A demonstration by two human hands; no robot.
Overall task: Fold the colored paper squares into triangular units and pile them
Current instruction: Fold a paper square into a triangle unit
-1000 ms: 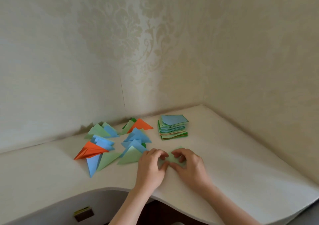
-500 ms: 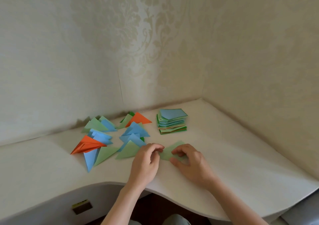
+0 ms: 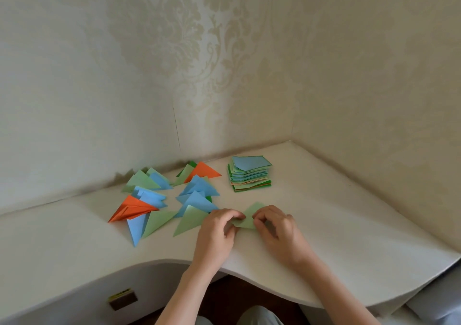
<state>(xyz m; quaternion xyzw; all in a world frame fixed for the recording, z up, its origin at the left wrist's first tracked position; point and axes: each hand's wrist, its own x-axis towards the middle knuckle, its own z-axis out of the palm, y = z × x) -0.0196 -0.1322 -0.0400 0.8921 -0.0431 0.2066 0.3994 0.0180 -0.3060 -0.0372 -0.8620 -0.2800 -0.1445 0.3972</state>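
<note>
White desk [image 3: 349, 225], green paper [image 3: 250, 216] mostly hidden, pinched in left hand [image 3: 217, 235] and right hand [image 3: 277, 232] grip.

Cream damask wallpaper [image 3: 199, 50], seemingly white desk [image 3: 349, 225].

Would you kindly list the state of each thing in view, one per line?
Green paper: partly folded, pinched by both hands on the desk.
Left hand: pinching the paper's left end.
Right hand: pinching its right end.
Stack: unfolded sheets, blue on top.
Triangles: folded, scattered loosely, overlapping.
Desk: bears everything.
</note>
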